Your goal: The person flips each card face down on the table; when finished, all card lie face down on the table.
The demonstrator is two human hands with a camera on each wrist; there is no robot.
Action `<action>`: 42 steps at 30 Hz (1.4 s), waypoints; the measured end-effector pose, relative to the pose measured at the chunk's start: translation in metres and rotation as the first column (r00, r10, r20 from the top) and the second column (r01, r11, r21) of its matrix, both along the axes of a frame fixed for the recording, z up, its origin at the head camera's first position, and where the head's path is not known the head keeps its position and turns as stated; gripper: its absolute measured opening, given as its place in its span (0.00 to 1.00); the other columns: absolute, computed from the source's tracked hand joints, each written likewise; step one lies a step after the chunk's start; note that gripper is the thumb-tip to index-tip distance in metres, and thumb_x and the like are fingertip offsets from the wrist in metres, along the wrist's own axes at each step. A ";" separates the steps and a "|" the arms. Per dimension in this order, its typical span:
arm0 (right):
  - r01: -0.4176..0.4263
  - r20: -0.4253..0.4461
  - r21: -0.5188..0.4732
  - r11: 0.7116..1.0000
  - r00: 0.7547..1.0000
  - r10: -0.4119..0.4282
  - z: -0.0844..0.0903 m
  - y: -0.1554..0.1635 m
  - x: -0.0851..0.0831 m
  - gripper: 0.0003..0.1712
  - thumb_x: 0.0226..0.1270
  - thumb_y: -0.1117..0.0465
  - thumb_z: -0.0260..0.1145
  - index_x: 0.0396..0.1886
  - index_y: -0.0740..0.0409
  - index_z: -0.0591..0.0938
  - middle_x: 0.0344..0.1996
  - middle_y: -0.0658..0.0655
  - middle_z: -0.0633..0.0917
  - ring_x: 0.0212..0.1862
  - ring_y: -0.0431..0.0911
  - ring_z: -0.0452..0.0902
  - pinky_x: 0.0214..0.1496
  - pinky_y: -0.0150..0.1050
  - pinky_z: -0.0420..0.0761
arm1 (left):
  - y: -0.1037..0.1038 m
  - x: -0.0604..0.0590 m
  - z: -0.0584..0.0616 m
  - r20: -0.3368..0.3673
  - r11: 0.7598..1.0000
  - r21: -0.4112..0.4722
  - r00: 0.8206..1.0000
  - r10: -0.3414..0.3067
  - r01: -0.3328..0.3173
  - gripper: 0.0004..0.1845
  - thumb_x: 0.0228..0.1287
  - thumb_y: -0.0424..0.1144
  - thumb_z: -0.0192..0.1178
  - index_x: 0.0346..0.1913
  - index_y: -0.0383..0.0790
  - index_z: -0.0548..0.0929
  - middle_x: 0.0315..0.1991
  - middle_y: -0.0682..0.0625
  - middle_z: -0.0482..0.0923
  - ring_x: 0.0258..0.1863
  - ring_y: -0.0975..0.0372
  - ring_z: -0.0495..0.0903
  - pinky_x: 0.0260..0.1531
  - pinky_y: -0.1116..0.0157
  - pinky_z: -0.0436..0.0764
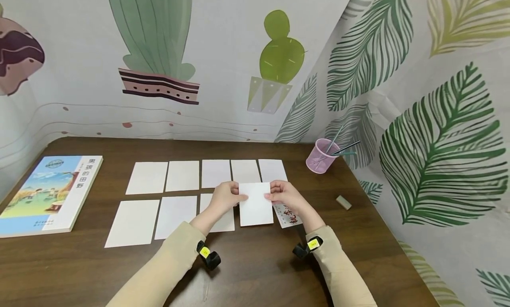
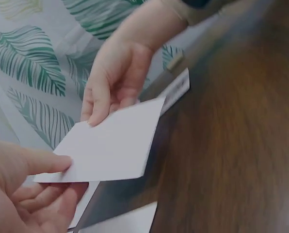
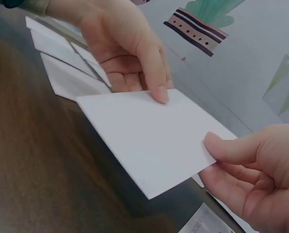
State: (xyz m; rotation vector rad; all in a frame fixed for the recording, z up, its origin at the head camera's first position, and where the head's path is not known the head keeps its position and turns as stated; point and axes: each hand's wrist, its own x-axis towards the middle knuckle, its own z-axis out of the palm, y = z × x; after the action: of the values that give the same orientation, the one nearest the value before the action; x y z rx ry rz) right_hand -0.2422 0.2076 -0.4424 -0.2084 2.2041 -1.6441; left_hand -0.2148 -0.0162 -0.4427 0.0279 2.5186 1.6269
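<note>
Both hands hold one blank white card [image 1: 256,205] just above the brown table [image 1: 255,262]. My left hand [image 1: 234,196] pinches its left edge, thumb on top and fingers beneath, as the left wrist view shows [image 2: 52,167]. My right hand [image 1: 276,195] pinches the right edge the same way [image 3: 217,150]. The card [image 3: 154,136] hangs slightly tilted over the table. Under my right hand lies a card with red writing [image 1: 288,217], partly hidden. Several blank white cards [image 1: 182,176] lie flat in two rows to the left and behind.
A picture book [image 1: 49,194] lies at the table's left edge. A pink mesh pen cup [image 1: 320,156] with pens stands at the back right, and a small eraser [image 1: 343,202] lies right of my hands. Leaf-print and cactus-print walls close in behind and on the right.
</note>
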 end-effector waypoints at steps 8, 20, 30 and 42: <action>-0.027 -0.040 0.131 0.991 0.999 0.032 -0.007 -0.007 0.002 0.15 0.62 0.70 0.68 0.44 0.74 0.74 0.30 0.53 0.79 0.31 0.39 0.77 0.38 0.38 0.86 | -0.001 0.001 -0.001 -0.062 0.979 -0.205 0.998 -0.029 0.016 0.28 0.44 0.37 0.78 0.49 0.30 0.81 0.36 0.43 0.82 0.33 0.56 0.77 0.32 0.63 0.77; 0.084 -0.109 0.353 0.932 0.993 -0.048 -0.007 -0.014 0.005 0.18 0.55 0.63 0.75 0.42 0.69 0.81 0.30 0.58 0.85 0.26 0.41 0.80 0.32 0.35 0.85 | 0.003 0.003 -0.003 -0.067 0.938 -0.344 0.995 -0.069 0.042 0.30 0.43 0.39 0.79 0.49 0.28 0.81 0.43 0.37 0.76 0.41 0.48 0.78 0.45 0.54 0.81; 0.120 -0.147 0.351 0.928 0.987 -0.072 -0.006 -0.010 0.006 0.15 0.55 0.64 0.75 0.41 0.67 0.83 0.28 0.57 0.87 0.24 0.40 0.80 0.29 0.34 0.84 | 0.004 0.002 -0.003 -0.046 0.921 -0.385 0.995 -0.086 0.062 0.30 0.43 0.40 0.79 0.49 0.27 0.82 0.46 0.34 0.75 0.45 0.43 0.78 0.47 0.51 0.81; 0.234 -0.254 0.340 0.911 0.955 -0.151 0.012 0.032 0.008 0.18 0.56 0.66 0.73 0.45 0.72 0.82 0.36 0.65 0.87 0.31 0.41 0.80 0.37 0.34 0.84 | 0.012 0.002 0.001 -0.133 0.959 -0.282 0.988 -0.081 0.041 0.24 0.55 0.39 0.72 0.53 0.30 0.80 0.46 0.38 0.80 0.44 0.48 0.80 0.47 0.53 0.80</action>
State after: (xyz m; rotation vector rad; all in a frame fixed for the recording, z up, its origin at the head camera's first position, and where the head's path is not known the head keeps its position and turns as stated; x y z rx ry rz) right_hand -0.2345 0.2392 -0.4308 -0.0728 2.7338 -1.3149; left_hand -0.2124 -0.0040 -0.4413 0.1974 2.8012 1.2759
